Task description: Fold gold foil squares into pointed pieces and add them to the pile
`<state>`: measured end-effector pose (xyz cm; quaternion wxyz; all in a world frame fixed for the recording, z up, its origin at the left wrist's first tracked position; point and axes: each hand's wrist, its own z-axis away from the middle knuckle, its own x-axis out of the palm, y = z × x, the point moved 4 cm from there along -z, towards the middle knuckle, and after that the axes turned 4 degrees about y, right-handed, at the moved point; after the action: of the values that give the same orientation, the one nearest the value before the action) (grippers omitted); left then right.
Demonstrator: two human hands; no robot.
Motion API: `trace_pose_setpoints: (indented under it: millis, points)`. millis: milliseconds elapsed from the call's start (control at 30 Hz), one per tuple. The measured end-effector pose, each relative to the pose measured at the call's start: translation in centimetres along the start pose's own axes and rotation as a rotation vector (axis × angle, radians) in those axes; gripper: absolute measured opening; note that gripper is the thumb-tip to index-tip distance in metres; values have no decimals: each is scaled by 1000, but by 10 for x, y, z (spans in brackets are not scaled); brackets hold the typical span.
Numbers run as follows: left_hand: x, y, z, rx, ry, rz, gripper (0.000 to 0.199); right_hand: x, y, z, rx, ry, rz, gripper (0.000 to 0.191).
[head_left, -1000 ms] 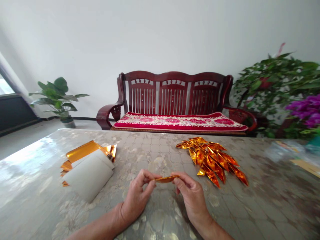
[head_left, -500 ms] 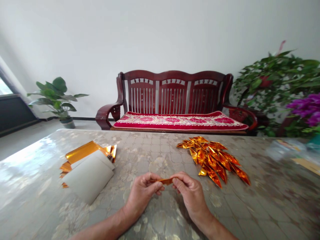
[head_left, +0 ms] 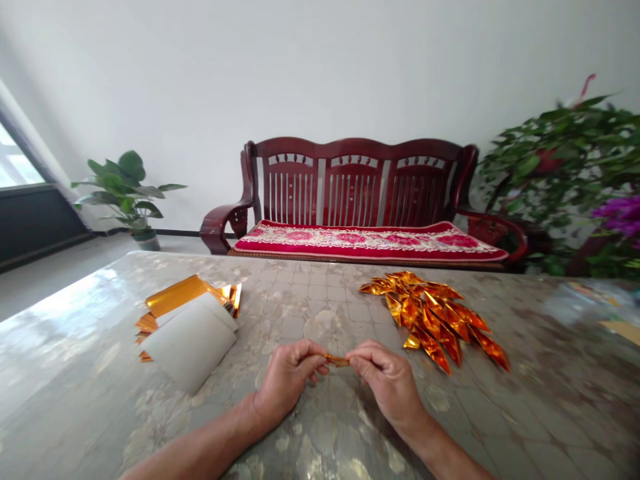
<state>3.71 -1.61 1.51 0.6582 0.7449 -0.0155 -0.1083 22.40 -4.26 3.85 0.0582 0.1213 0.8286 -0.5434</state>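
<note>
— Where is the gold foil piece [head_left: 337, 361]?
— Stretched between a person's 2 hands at a patterned table [head_left: 280, 293]. The left hand [head_left: 293, 375] and right hand [head_left: 387, 379] each pinch 1 end between thumb and fingers, covering the tips, so only a narrow middle shows. Whether it touches the tabletop cannot be told.
— The other fingers?
— Curled in, partly hidden.
— And nearby?
— Folded foil shapes [head_left: 433, 317] lie heaped to the right, overlapping too closely to count. At left, pale sheets [head_left: 193, 343] hide much of the gold foil stack [head_left: 175, 295]. Far right, clear plastic [head_left: 585, 300] blurs, its contents unreadable; a tan flat item [head_left: 623, 330] and purple flowers [head_left: 619, 215] are cut off by the edge.
</note>
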Motion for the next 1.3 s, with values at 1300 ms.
trace_pose_setpoints:
  millis: [1300]
  points:
    - [-14, 20, 3, 552, -143, -383, 21, 3, 0, 6, -344, -173, 391, 17]
